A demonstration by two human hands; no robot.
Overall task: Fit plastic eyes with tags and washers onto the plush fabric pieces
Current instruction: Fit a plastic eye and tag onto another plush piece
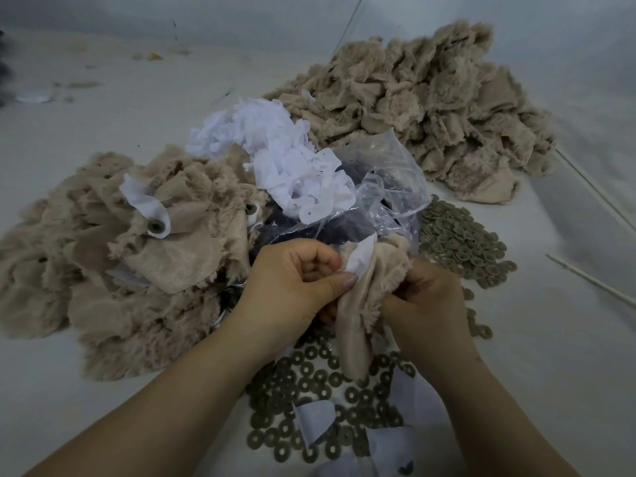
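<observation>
Between my two hands, above the scattered olive ring-shaped washers point(311, 375), hangs the beige plush fabric piece point(358, 325), long axis vertical, my left hand point(292, 280) pinching its white paper tag point(359, 258) at the top, my right hand point(425, 301) gripping its furry edge.

Two thin pale sticks point(595, 191) lie at the right on the grey-white work surface point(103, 139).
</observation>
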